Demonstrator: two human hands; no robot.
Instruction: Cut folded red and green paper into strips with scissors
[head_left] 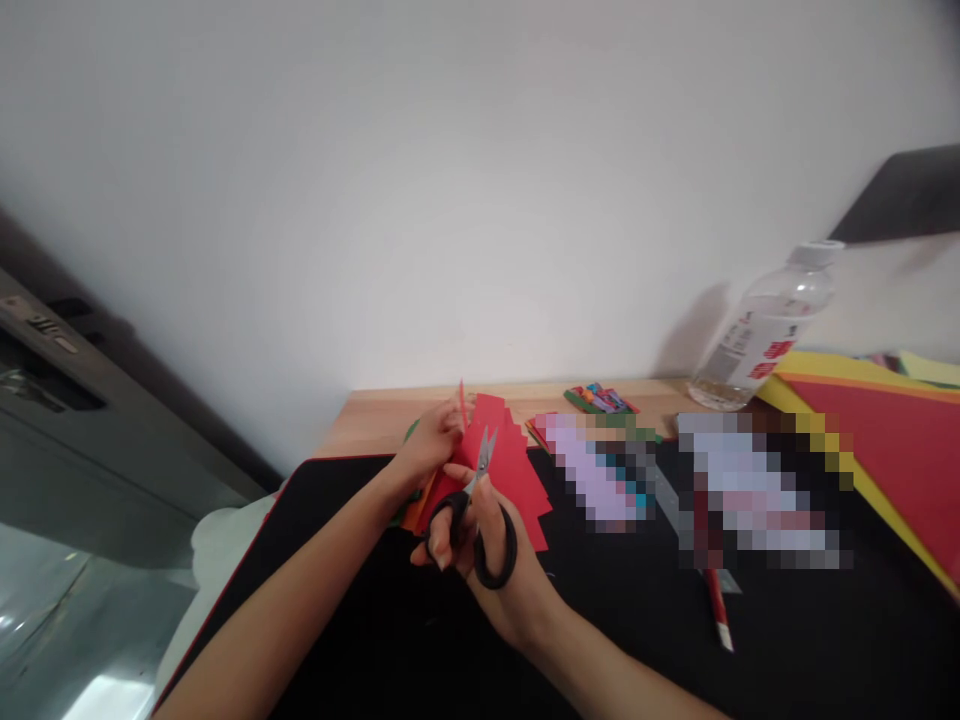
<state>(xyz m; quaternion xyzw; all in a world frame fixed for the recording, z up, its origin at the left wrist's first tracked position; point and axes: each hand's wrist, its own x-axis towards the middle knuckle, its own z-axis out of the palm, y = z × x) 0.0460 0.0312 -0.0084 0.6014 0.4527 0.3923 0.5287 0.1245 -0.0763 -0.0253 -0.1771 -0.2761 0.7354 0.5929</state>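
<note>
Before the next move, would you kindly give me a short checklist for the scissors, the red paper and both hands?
1. Right hand holding the scissors by their black handles: ok.
2. Scissors open: ok, the tips are parted.
3. Left hand apart from the tips: ok, as seen here.
4. Left hand's grip on the red paper: cannot tell, fingertips partly hidden.
5. Bottle capped: ok.

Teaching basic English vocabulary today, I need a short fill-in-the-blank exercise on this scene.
1. The right hand holds a pair of ____.
2. Their handles are ____ in colour.
3. The paper directly behind the blades is ____.
4. The bottle has a ____ cap.

Missing words: scissors; black; red; white.
</note>
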